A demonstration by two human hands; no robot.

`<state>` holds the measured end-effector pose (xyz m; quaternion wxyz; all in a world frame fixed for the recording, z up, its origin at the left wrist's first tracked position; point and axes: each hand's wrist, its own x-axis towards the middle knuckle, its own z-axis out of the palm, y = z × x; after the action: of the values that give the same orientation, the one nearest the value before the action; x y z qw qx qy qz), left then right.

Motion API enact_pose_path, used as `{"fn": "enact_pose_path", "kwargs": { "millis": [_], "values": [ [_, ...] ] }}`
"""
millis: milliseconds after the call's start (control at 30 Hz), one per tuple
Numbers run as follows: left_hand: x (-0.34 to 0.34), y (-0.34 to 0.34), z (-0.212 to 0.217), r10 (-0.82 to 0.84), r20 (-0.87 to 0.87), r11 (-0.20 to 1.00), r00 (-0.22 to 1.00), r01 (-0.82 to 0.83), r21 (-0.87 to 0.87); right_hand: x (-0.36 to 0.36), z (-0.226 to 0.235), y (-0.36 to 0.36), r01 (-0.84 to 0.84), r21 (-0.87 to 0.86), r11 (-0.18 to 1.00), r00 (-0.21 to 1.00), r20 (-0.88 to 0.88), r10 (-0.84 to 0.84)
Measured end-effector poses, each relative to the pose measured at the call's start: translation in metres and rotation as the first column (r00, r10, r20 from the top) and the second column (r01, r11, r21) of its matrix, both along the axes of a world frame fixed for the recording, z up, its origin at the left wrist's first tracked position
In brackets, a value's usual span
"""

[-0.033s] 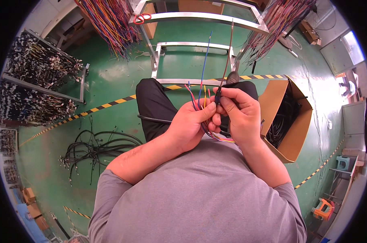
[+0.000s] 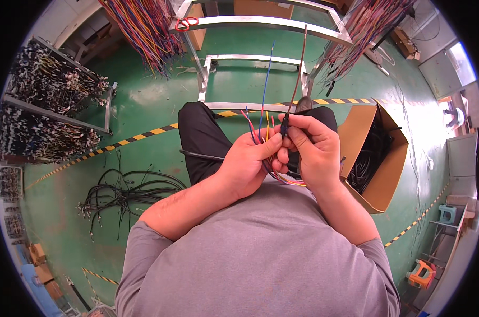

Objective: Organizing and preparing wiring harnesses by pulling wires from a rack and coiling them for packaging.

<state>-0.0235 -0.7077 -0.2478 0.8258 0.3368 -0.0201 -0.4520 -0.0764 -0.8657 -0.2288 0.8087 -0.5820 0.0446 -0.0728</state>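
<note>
In front of my belly, both hands meet over a bundle of thin coloured wires. My left hand (image 2: 247, 164) is closed round the bundle, with the ends of red, yellow and blue wires (image 2: 254, 128) sticking up past its thumb. My right hand (image 2: 319, 150) pinches a small black piece (image 2: 285, 124), perhaps a connector or sleeve, whose kind I cannot make out. A long brown wire (image 2: 298, 68) rises from it. A long blue wire (image 2: 266, 79) stands up beside my left thumb. Pink and yellow wires loop below my hands. My fingers partly hide where the wires meet the black piece.
Ahead stands a metal frame (image 2: 260, 20) with red-handled scissors (image 2: 186, 24) and hanging wire bundles (image 2: 144, 37). A cardboard box (image 2: 385, 182) of black cables is at my right; more black cables (image 2: 134, 185) lie on the green floor at left. Racks of wires (image 2: 49, 105) stand far left.
The tips of the blue and brown wires have swayed slightly apart. My hands keep the same hold and place.
</note>
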Motion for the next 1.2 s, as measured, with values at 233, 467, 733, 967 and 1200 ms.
{"fn": "enact_pose_path", "kwargs": {
  "millis": [233,467,733,967,1200],
  "values": [
    [0.005,-0.004,-0.005,0.064,-0.040,0.998,0.997,-0.063,0.011,0.009,-0.008,-0.006,-0.006,-0.065,0.998,1.000,0.013,0.007],
    [0.020,-0.021,-0.011,0.039,-0.092,0.993,0.995,-0.028,0.115,0.026,-0.023,-0.024,-0.007,-0.021,1.000,0.999,-0.035,0.006],
    [0.033,-0.042,-0.024,0.097,-0.112,0.984,0.989,-0.078,0.162,0.040,-0.040,-0.047,0.102,-0.111,0.989,0.991,-0.075,-0.111],
    [0.036,-0.052,-0.029,0.130,0.025,0.959,0.991,-0.132,0.251,0.038,-0.036,-0.062,0.068,-0.047,0.997,0.986,-0.150,-0.075],
    [0.040,-0.055,-0.025,0.087,0.193,0.920,0.977,-0.153,0.362,0.037,-0.041,-0.069,0.096,-0.253,0.963,0.993,-0.045,-0.111]
  ]
}}
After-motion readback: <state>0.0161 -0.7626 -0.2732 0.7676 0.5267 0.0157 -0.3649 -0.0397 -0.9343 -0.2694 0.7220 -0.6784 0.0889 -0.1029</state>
